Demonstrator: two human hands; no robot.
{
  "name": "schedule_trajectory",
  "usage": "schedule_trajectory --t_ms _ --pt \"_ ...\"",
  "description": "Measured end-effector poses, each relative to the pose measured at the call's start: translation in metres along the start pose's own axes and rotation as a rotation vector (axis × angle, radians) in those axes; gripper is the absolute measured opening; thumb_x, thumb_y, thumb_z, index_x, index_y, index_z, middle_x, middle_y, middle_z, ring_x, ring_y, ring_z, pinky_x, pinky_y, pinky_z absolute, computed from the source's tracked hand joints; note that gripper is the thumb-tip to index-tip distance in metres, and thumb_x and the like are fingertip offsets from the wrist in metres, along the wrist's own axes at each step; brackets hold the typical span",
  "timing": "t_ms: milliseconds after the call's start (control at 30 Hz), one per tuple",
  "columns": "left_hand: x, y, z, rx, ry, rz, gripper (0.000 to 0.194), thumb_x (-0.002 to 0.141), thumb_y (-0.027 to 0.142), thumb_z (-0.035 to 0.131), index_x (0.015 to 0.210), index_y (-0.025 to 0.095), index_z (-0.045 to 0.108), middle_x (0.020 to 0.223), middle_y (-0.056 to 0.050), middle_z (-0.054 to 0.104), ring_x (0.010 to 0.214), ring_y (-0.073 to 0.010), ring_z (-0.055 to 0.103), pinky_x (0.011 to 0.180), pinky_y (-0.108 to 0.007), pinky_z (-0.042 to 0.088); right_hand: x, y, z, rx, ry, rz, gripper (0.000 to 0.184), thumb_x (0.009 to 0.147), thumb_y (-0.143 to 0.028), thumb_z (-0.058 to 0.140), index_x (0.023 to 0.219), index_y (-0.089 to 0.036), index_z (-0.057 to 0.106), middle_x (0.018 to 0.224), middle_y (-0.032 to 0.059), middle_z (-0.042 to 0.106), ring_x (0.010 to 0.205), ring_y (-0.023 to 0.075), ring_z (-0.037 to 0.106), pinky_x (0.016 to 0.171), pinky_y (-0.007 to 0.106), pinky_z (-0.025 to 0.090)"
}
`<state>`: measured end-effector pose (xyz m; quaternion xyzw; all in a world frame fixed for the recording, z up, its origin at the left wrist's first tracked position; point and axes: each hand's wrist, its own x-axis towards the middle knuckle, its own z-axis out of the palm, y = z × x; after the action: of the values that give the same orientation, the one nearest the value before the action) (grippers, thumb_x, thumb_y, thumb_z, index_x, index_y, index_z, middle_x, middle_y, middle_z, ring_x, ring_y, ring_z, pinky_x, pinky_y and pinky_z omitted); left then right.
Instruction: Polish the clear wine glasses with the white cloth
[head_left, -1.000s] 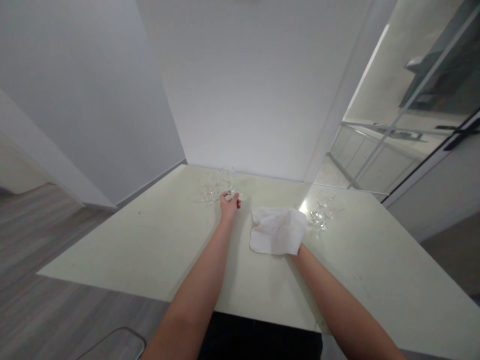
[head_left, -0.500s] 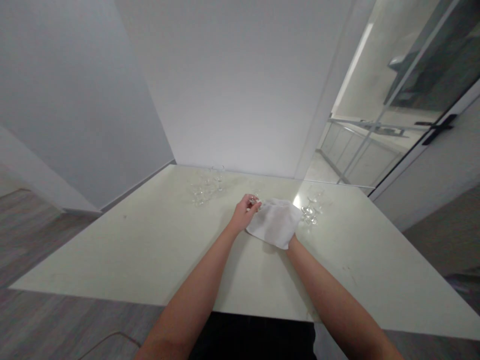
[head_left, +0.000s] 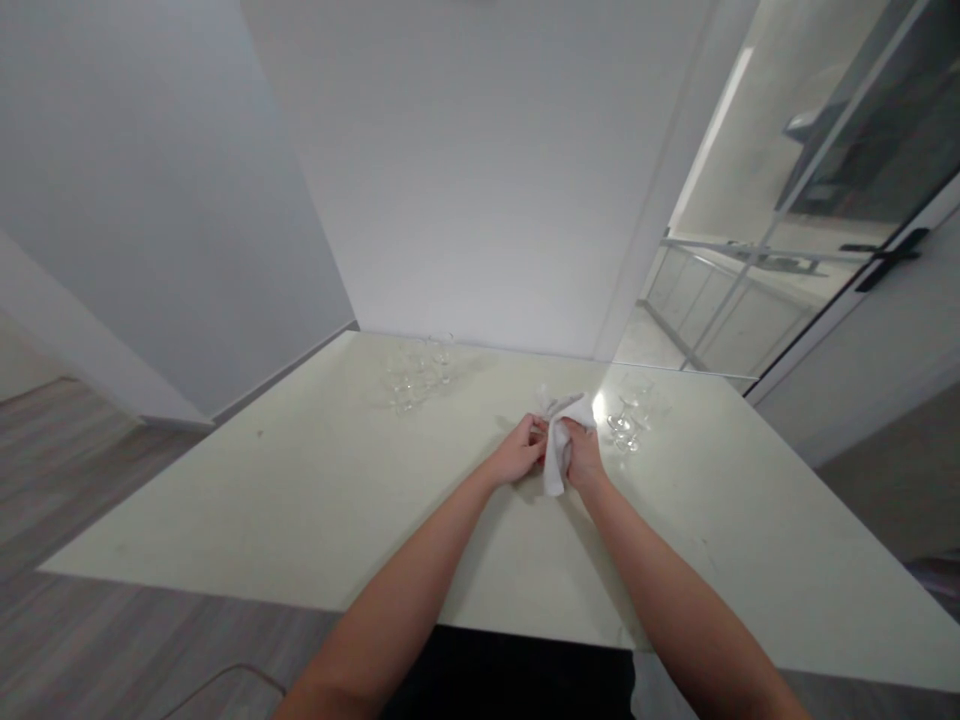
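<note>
A white cloth (head_left: 555, 462) is bunched in my right hand (head_left: 586, 455), its fingers closed on it and its lower edge hanging free. Close on the left, my left hand (head_left: 523, 448) has its fingers curled around a clear stemmed glass (head_left: 545, 396). Part of this glass shows faintly above the fingers; the rest is covered by the cloth and hands. Both hands are just above the middle of the pale table, almost touching each other.
On the pale table (head_left: 300, 500), several clear stemmed glasses (head_left: 409, 390) stand at the back left. Another group of clear glasses (head_left: 622, 430) is right of my hands. A white wall (head_left: 480, 200) borders the table's far edge; a glass-paned door (head_left: 787, 220) is at right.
The cloth, spread flat over my right hand before, is now gathered around the glass. My right hand has come out from under it, and my left hand has moved right and closer.
</note>
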<state>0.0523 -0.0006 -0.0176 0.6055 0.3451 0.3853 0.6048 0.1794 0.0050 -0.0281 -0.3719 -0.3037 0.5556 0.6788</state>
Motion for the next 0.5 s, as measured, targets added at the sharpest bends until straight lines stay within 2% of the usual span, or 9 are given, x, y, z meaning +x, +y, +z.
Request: schedule_trajectory --t_ms 67,167,233,300,367,433,500 --pt "0.0012 -0.0004 0.0035 -0.078 0.008 -0.052 0.034 0.079 0.043 0.063 0.092 0.019 0.044 0.057 0.008 0.048 0.046 -0.0068 0.045 0.046 -0.018 0.037 -0.0007 -0.0030 -0.0005 -0.001 0.031 0.059 0.028 0.058 -0.030 0.071 0.080 -0.019 0.058 0.057 -0.0043 0.063 0.048 0.0142 0.058 0.048 0.027 0.052" --pt "0.0007 0.0017 0.0053 -0.190 -0.072 -0.160 0.034 0.079 0.049 0.061 0.085 0.019 0.047 0.053 0.009 0.043 0.042 -0.0062 0.042 0.046 -0.020 0.039 -0.0016 -0.0042 -0.0021 -0.035 -0.071 0.182 0.023 0.062 -0.034 0.068 0.077 -0.019 0.057 0.051 -0.0045 0.059 0.041 0.0150 0.053 0.045 0.030 0.050" --pt "0.0004 0.0030 0.0041 -0.159 -0.038 -0.150 0.035 0.078 0.051 0.061 0.081 0.018 0.048 0.055 0.007 0.046 0.044 -0.0066 0.045 0.047 -0.020 0.040 -0.0014 -0.0023 -0.0008 -0.044 -0.048 0.134 0.024 0.062 -0.033 0.069 0.079 -0.020 0.058 0.055 -0.0042 0.062 0.044 0.0153 0.055 0.046 0.030 0.051" --pt "0.0006 0.0031 0.0022 -0.079 0.066 -0.065 0.035 0.074 0.048 0.066 0.081 0.018 0.050 0.059 0.005 0.052 0.047 -0.0072 0.049 0.047 -0.018 0.039 -0.0007 0.0003 0.0017 -0.033 0.056 0.006 0.031 0.058 -0.028 0.074 0.084 -0.020 0.060 0.065 -0.0038 0.067 0.054 0.0156 0.061 0.053 0.028 0.053" --pt "0.0007 0.0026 0.0009 -0.053 0.141 -0.014 0.034 0.072 0.045 0.069 0.082 0.018 0.051 0.059 0.005 0.053 0.047 -0.0071 0.048 0.045 -0.017 0.036 -0.0001 0.0017 0.0029 -0.007 0.110 -0.061 0.036 0.054 -0.025 0.077 0.086 -0.020 0.060 0.072 -0.0037 0.070 0.062 0.0156 0.064 0.058 0.027 0.053" --pt "0.0002 0.0027 0.0002 -0.131 0.106 -0.071 0.035 0.073 0.048 0.067 0.081 0.019 0.050 0.055 0.007 0.048 0.044 -0.0066 0.044 0.043 -0.017 0.034 0.0003 0.0009 0.0013 -0.002 0.054 0.008 0.032 0.055 -0.027 0.076 0.082 -0.020 0.060 0.066 -0.0039 0.068 0.058 0.0158 0.063 0.054 0.027 0.052" --pt "-0.0004 0.0037 -0.0006 -0.225 0.006 -0.168 0.038 0.077 0.054 0.061 0.077 0.019 0.049 0.053 0.007 0.044 0.041 -0.0062 0.040 0.041 -0.018 0.032 0.0006 -0.0013 -0.0014 -0.014 -0.034 0.128 0.027 0.054 -0.030 0.073 0.075 -0.019 0.060 0.057 -0.0037 0.065 0.049 0.0157 0.059 0.047 0.027 0.050"
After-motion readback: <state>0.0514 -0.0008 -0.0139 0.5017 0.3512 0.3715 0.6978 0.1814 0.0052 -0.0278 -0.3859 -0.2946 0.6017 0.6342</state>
